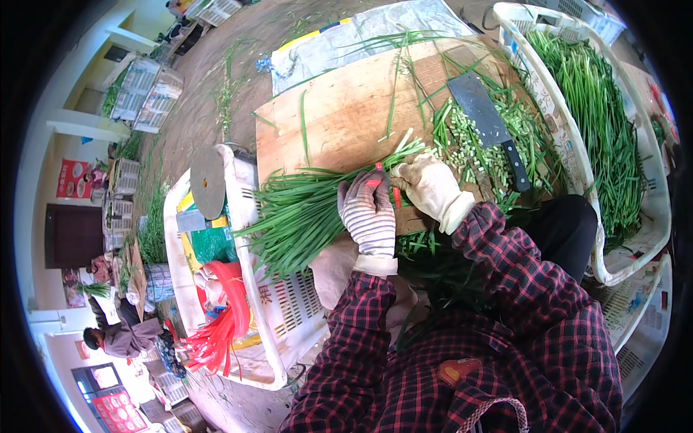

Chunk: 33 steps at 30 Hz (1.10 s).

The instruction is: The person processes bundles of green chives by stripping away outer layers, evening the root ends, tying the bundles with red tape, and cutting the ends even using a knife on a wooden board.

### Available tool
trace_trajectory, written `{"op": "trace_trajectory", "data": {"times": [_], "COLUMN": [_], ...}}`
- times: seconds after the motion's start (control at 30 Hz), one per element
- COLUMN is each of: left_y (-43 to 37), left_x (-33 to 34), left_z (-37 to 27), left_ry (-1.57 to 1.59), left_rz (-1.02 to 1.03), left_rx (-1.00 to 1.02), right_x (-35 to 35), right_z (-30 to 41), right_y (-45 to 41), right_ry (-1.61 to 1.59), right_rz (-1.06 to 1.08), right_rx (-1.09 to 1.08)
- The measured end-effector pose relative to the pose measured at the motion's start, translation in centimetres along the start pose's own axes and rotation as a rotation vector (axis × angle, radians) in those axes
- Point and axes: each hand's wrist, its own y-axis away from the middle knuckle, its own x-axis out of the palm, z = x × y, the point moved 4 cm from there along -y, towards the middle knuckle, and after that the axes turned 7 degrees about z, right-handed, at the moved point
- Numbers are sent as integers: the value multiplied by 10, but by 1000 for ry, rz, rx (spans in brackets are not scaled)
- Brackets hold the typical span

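Observation:
A bunch of green garlic chives (pixel 303 203) lies over the near left edge of a wooden board (pixel 346 103), its leaves fanning left. My left hand (pixel 369 214), in a striped glove, grips it around the middle. A red tie strip (pixel 397 197) shows at the bunch, between my hands. My right hand (pixel 430 187), in an off-white glove, has its fingers curled at the pale stem end; its fingertips are partly hidden. To the right, a cleaver (pixel 479 111) with a black handle rests on chopped stem pieces (pixel 470 132).
At right stands a white plastic crate (pixel 566 122) full of chives (pixel 595 130). At left, another crate (pixel 265 335) holds red strips (pixel 233 314), with a round grey disc (pixel 208 183) at its rim. Beyond the board lies a pale sheet (pixel 363 40). A person (pixel 124 335) is at far left.

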Motion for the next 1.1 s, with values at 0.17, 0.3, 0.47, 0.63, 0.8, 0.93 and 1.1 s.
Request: {"op": "trace_trajectory", "data": {"times": [0.17,0.3,0.47,0.63,0.8,0.93,1.1], "left_y": [-31,-30,-47,-60,-57,-83,-79], "left_x": [-13,19,20,25,28,33,26], "left_z": [22,68,49,55,60,53,46], "left_ry": [51,212,165,226,300,191,113], "left_rz": [157,399,398,420,428,532,479], "left_rx": [101,-122,-106,-167,-117,-131,-9], "right_x": [-30,-7,-1,7,21,36,38], "right_z": [37,4,-21,-33,-50,-73,-70], "right_y": [-36,-60,-71,-88,-92,-109,-109], "right_ry": [161,56,73,52,54,-27,-113], "right_rz": [-175,-88,141,269,373,424,477], "right_rx": [-126,-95,152,162,233,242,241]}}
